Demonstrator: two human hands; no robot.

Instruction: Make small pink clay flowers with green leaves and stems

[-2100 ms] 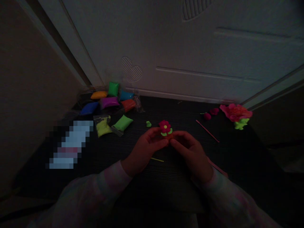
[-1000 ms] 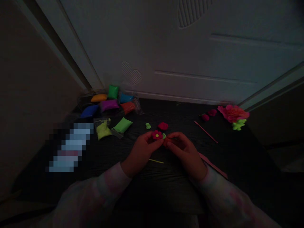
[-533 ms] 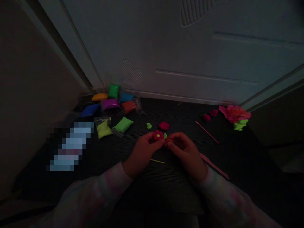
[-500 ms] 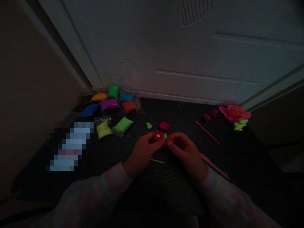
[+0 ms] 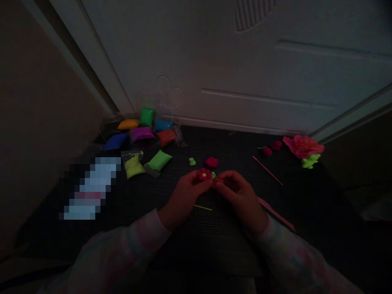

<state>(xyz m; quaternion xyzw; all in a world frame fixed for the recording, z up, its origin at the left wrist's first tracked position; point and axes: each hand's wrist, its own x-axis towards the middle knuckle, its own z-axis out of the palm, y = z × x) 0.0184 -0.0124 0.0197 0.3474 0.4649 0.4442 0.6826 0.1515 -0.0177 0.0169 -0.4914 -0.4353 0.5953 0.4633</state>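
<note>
- left hand (image 5: 183,196) pinches the little pink clay flower (image 5: 203,174), mid-counter (image 5: 214,237)
- right hand (image 5: 241,198) pinches its base too
- I'd squeeze softly so the petals keep their shape

We wear a soft long-sleeved top, pale with blotchy pink and bluish tie-dye patches, its cuffs ending at our wrists. Our bare left hand (image 5: 183,196) and bare right hand (image 5: 241,198) carry no rings or gloves.
</note>
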